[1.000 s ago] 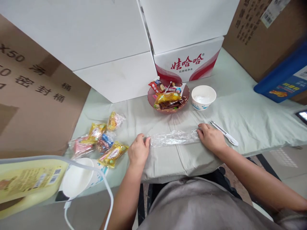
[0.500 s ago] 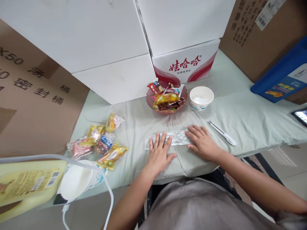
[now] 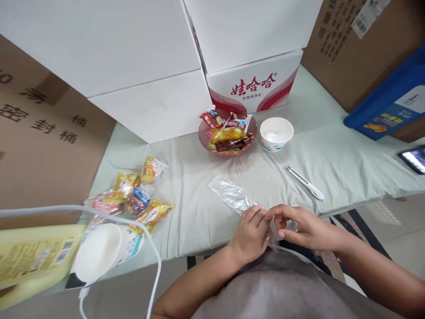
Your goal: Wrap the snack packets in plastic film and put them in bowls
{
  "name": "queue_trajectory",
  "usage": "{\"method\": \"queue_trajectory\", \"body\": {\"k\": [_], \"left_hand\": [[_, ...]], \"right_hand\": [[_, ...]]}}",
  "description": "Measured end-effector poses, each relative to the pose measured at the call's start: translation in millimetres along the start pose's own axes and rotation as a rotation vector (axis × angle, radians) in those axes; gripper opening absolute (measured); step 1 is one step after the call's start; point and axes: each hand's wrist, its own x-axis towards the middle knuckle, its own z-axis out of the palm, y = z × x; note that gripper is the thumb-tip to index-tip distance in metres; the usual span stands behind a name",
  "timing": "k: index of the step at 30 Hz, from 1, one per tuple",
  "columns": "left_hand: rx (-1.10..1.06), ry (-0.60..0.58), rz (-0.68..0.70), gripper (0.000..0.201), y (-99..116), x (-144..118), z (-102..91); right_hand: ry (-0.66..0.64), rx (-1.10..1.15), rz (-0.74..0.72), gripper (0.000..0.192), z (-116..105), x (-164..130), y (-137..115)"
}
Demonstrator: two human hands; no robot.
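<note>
A crinkled strip of clear plastic film slants over the cloth toward my body. My left hand is closed around its near end at the table's front edge. Right beside it, my right hand has curled fingers and a bent thumb, with the film's loose end between the two hands. The fingertips of both hands meet at the film. Up and to the right of my right hand lies a white utility knife. Beyond the film stands a paper bowl with something whitish inside.
A pink glass bowl of wrapped snacks stands before white cartons. Several wrapped snacks lie at left, near a tipped paper bowl, a yellow jug and a white cable. A blue container and a phone are at right.
Both hands went from lying flat on the film to gripping its near end by my body. The film has swung from lying crosswise to slanting toward me.
</note>
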Motion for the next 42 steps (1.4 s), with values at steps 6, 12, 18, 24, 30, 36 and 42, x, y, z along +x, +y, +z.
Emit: {"method": "queue_trajectory", "body": {"k": [6, 12, 18, 24, 30, 36, 42], "left_hand": [[-0.560, 0.017, -0.068, 0.024, 2, 3, -24.1], [-0.614, 0.170, -0.596, 0.018, -34, 29, -44.3], [-0.378, 0.157, -0.628, 0.027, -85, 63, -51.3], [-0.160, 0.224, -0.491, 0.027, -103, 69, -37.6], [0.045, 0.215, -0.280, 0.023, -107, 67, -29.8], [0.098, 0.282, -0.283, 0.020, -112, 67, -28.6], [0.219, 0.385, -0.135, 0.011, -105, 61, -43.5]], "right_hand": [[0.080, 0.002, -0.107, 0.060, -7, 10, 22], [0.059, -0.178, -0.012, 0.063, 17, 33, 33], [0.168, -0.255, 0.165, 0.054, 27, 50, 29], [0.199, -0.319, 0.176, 0.055, 30, 54, 32], [0.545, -0.568, -0.078, 0.038, 34, 46, 28], [0.258, -0.970, -0.386, 0.068, 54, 45, 32], [0.161, -1.025, -0.309, 0.077, 65, 46, 44]]}}
